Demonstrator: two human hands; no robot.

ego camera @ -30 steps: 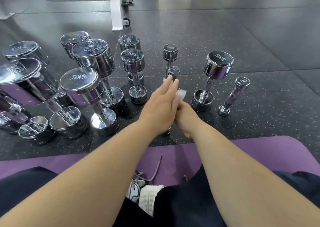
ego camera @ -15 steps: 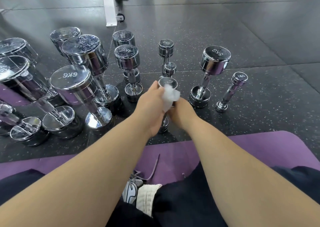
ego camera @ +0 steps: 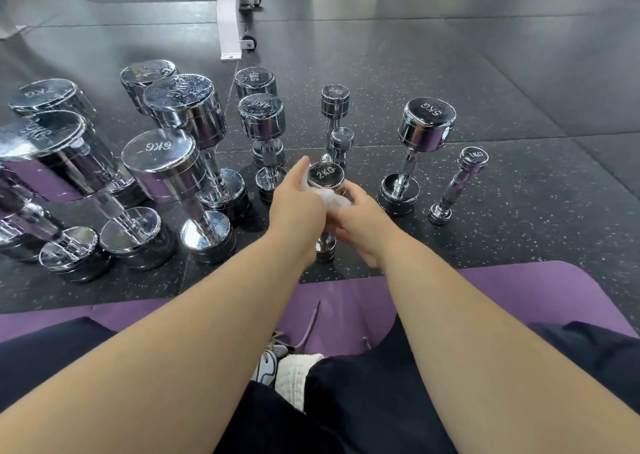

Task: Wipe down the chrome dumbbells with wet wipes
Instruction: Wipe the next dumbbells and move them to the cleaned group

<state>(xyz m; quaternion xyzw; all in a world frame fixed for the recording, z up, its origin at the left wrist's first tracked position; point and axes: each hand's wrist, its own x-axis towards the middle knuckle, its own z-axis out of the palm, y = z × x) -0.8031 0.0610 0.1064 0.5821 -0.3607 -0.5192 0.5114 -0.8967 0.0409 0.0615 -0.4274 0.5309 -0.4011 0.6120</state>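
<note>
A small chrome dumbbell marked 2KG [ego camera: 325, 173] stands upright on the dark floor in front of me. A crumpled white wet wipe [ego camera: 331, 198] is bunched against its shaft just under the top head. My left hand [ego camera: 297, 207] holds the wipe against the left side of the head, index finger stretched up beside it. My right hand [ego camera: 361, 225] curls round the shaft from the right, touching the wipe. The lower head [ego camera: 325, 248] shows between my wrists.
Several chrome dumbbells stand around: a 6KG one [ego camera: 162, 162] and larger ones to the left, a 5KG one [ego camera: 424, 126] and a 1KG one [ego camera: 465, 173] to the right, small ones behind. A purple mat [ego camera: 512, 291] lies under my legs. A white bench foot [ego camera: 229, 20] stands far back.
The wipe has slid from the top of the 2KG head down to under it, so the marked top face now shows. Both hands have moved lower on the dumbbell.
</note>
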